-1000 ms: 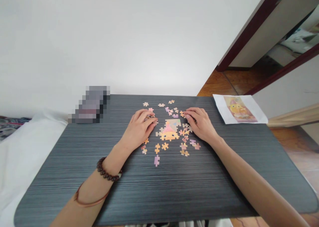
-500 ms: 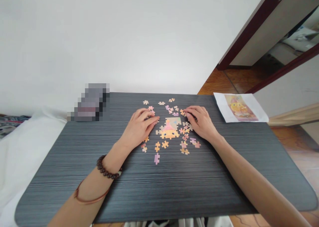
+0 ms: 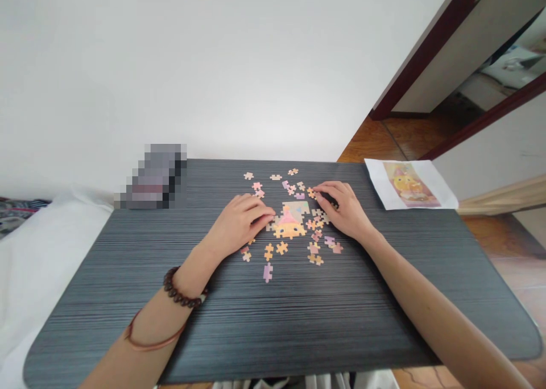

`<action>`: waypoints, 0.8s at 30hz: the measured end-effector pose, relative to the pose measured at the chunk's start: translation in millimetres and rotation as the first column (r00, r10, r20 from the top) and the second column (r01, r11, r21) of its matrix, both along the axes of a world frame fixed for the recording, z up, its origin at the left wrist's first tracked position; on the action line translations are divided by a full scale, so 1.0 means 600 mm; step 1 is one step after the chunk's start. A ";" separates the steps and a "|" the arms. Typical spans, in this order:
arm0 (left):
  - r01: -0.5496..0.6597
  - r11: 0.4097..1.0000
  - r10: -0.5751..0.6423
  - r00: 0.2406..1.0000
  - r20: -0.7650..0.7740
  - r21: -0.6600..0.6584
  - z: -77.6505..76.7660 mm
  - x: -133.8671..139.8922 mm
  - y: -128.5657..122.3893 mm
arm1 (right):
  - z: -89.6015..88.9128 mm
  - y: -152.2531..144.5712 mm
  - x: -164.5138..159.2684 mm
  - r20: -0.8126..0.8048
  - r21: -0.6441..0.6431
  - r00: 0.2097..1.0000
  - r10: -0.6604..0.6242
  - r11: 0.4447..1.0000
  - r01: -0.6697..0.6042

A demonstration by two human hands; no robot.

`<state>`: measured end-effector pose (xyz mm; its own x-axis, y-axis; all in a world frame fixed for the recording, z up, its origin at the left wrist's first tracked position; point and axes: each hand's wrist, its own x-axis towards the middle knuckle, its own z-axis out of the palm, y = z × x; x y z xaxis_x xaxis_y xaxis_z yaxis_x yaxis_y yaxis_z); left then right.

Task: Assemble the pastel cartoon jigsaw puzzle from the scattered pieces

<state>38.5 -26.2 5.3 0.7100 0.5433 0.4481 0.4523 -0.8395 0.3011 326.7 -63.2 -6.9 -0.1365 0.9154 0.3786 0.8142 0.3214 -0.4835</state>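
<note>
Head: left hand [image 3: 235, 225] nearer puzzle [image 3: 290, 218]

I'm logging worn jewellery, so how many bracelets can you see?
2, both on the left arm: a dark beaded bracelet around the wrist, and a thin brown cord nearer the elbow. Any beyond the picture's edge would be hidden.

A room in a home, by its look a bedroom.
Soft, rumpled white bedding [image 3: 51, 264] lies at the left, with a dark patterned cloth [image 3: 19, 217] behind it. A plain white painted wall [image 3: 239, 65] backs a dark grey, streaky-grained table with rounded corners [image 3: 273, 326]; at the right, glossy brown wood-look flooring [image 3: 362, 141] runs to dark red door-style trim [image 3: 431, 45], past which the pale items are unclear.
</note>
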 end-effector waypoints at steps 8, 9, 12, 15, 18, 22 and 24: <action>0.243 0.966 -0.252 0.961 -0.112 -0.088 0.024 0.027 -0.046 | 0.001 0.002 0.001 -0.003 -0.012 1.000 -0.001 1.000 0.001; 0.254 0.963 -0.263 0.956 -0.129 -0.086 0.025 0.032 -0.052 | 0.001 0.002 0.000 -0.003 -0.013 1.000 -0.001 1.000 0.001; 0.274 0.958 -0.284 0.942 -0.178 -0.081 0.025 0.043 -0.066 | 0.003 0.003 -0.001 -0.003 -0.013 1.000 -0.003 1.000 0.003; 0.285 0.955 -0.295 0.934 -0.203 -0.080 0.022 0.049 -0.075 | 0.005 0.002 -0.002 -0.005 -0.021 1.000 -0.001 1.000 0.001; 0.294 0.952 -0.305 0.934 -0.188 -0.084 0.020 0.051 -0.076 | 0.006 0.001 -0.002 -0.009 -0.025 1.000 -0.003 1.000 0.003; 0.313 0.947 -0.319 0.940 -0.122 -0.071 0.021 0.048 -0.069 | 0.005 0.001 -0.003 -0.010 -0.012 1.000 -0.007 1.000 0.007; 0.308 0.950 -0.311 0.946 -0.091 -0.052 0.020 0.046 -0.065 | 0.005 0.002 -0.003 -0.009 -0.013 1.000 -0.006 1.000 0.006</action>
<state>65.9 -65.5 17.6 0.8846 0.3045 0.3533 0.2004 -0.9321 0.3018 325.1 -62.2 -4.0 -0.1276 0.9211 0.3677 0.8117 0.3100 -0.4950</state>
